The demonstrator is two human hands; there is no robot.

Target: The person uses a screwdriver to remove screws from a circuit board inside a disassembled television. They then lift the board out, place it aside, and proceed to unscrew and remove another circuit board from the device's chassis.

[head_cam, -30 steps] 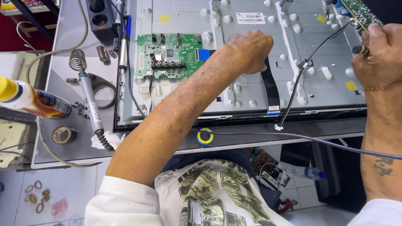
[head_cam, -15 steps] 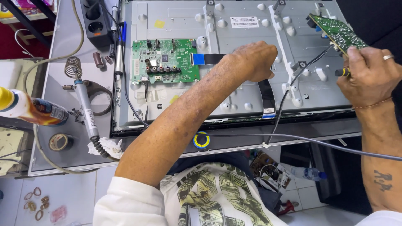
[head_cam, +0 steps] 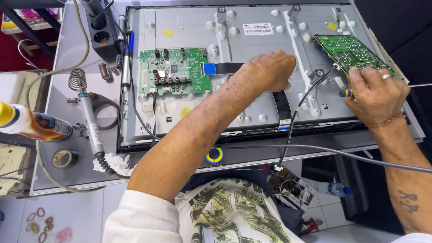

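As laid out on the grey bench (head_cam: 63, 67), items are listed from largest to smallest, each placed against the opened flat-screen chassis.

1. Flat-screen chassis (head_cam: 252, 40): back cover off, grey metal rear plate exposed, lying flat across the bench.
2. Main circuit board (head_cam: 174, 72): green, seated on the chassis's left half, a black ribbon cable (head_cam: 227, 67) plugged into its right edge. Appears in place.
3. Power board (head_cam: 353, 53): green, at the chassis's upper right corner, tilted up off the plate, so judged not fastened down. Black leads run from beneath it toward the chassis's near edge.
4. Left hand (head_cam: 270, 71): over the chassis's centre, fingers curled under, knuckles up, resting on the plate at the ribbon's end. Whether it grips anything cannot be told.
5. Right hand (head_cam: 375, 92): at the chassis's right edge, closed round a screwdriver (head_cam: 345, 93) with a black-and-yellow handle, just below the power board.
6. Soldering iron (head_cam: 90, 123): left of the chassis, beside its coil stand (head_cam: 77, 80).
7. Spray can (head_cam: 33, 125): further left, on its side.
8. Tape roll (head_cam: 63, 158): left of the chassis's near corner.

Progress, judged: disassembly open, one board loose, other mounted.
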